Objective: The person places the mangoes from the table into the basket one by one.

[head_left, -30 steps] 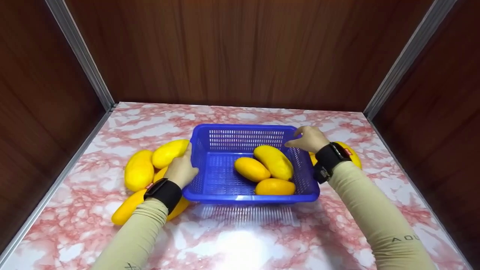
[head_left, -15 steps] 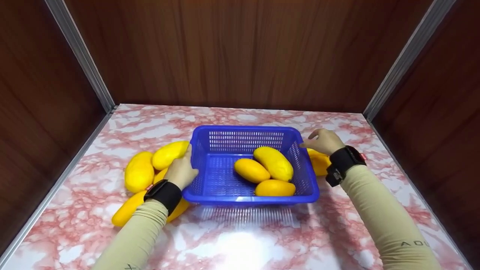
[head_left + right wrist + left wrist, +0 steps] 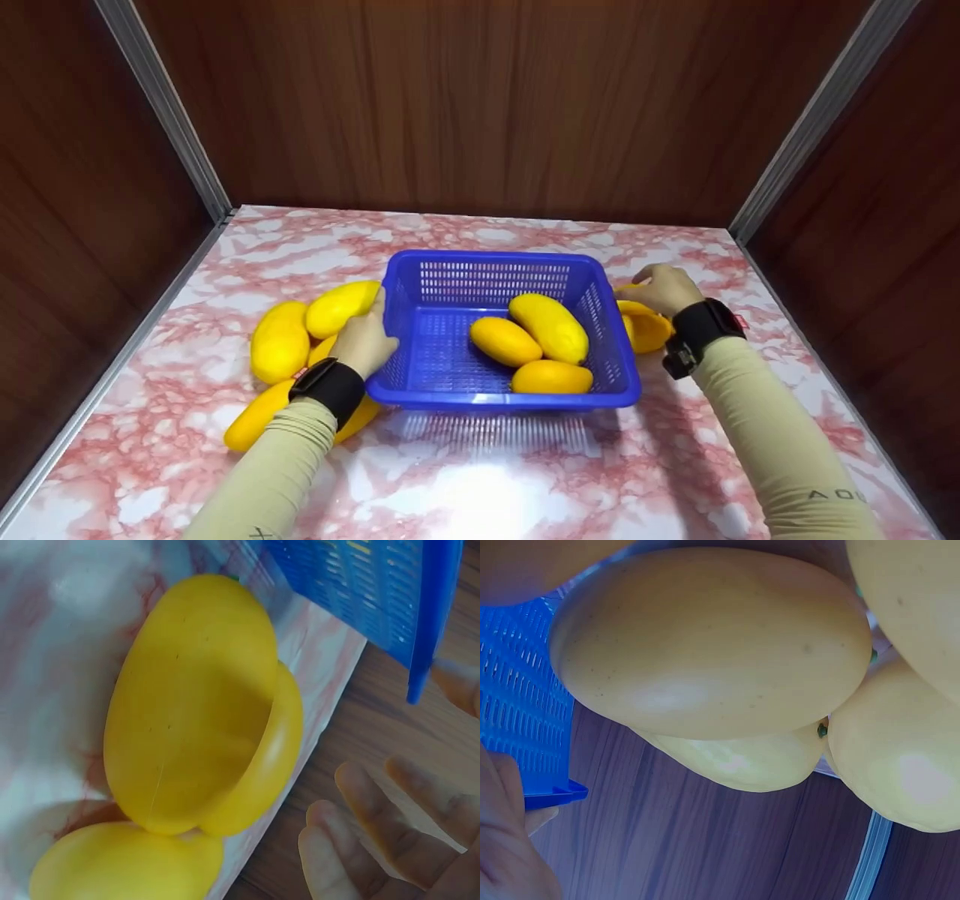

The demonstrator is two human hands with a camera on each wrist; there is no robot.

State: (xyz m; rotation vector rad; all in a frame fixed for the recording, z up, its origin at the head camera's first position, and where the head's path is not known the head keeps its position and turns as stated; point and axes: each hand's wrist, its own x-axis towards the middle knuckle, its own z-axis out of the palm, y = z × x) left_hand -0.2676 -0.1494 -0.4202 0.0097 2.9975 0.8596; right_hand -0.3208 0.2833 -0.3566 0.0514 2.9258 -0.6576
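Observation:
A blue plastic basket (image 3: 442, 399) stands mid-table with three yellow mangoes inside, one of them a long mango (image 3: 549, 328). My left hand (image 3: 365, 339) grips its left rim, thumb on the inner side. Several more mangoes (image 3: 279, 343) lie around and under that wrist, partly covered by it. Just right of the basket, my right hand (image 3: 666, 290) hovers over a group of mangoes (image 3: 646, 330). In the right wrist view its fingers (image 3: 382, 821) are spread and loosely bent, holding nothing, with a mango (image 3: 191, 705) beside them. The thumb is close to the basket's rim; whether it touches cannot be told.
The table (image 3: 480, 480) has a red-and-white marbled top. A brown wood-look panel (image 3: 480, 105) rises at the back, with similar panels on both sides. Grey metal posts (image 3: 161, 105) stand at the corners.
My right hand has left the basket's right rim and moved right, to above the mangoes there. The left hand and the basket have stayed in place.

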